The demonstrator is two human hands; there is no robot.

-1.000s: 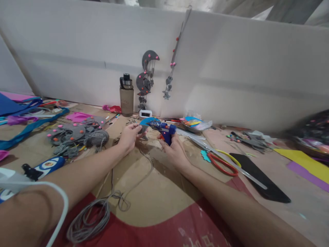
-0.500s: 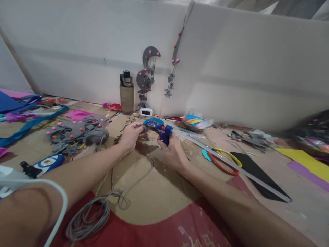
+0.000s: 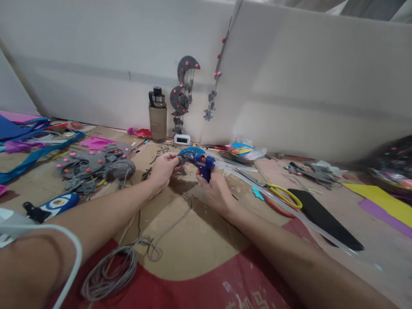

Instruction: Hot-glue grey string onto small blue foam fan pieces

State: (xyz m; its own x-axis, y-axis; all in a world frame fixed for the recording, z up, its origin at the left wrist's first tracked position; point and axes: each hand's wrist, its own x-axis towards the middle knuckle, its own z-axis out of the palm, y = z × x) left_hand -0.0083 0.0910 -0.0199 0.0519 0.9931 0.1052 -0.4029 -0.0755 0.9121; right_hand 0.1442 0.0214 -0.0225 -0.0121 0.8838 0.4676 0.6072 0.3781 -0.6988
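Observation:
My right hand (image 3: 217, 189) is wrapped round the handle of a blue hot glue gun (image 3: 204, 165), whose nozzle points left. A long clear glue stick (image 3: 283, 201) sticks out of its back end, reaching far to the right. Pinched in the fingers of my left hand (image 3: 164, 171) is a small grey felt piece (image 3: 182, 161), partly hidden by the fingers and right at the nozzle. Grey yarn (image 3: 174, 225) trails below it to a loose coil (image 3: 112, 270) on the cardboard.
Grey felt moons with pink and orange dots (image 3: 86, 165) lie left beside a yarn ball (image 3: 122, 169). A bottle (image 3: 157, 116) and small clock (image 3: 182, 139) stand by the wall. Scissors (image 3: 285, 193) and a black sheet (image 3: 325, 216) lie right. A white cable (image 3: 75, 244) crosses my left arm.
Both hands keep nearly the same place, with the nozzle still at the felt piece. The rear end of the glue stick has swung slightly, and the whole view has shifted a little.

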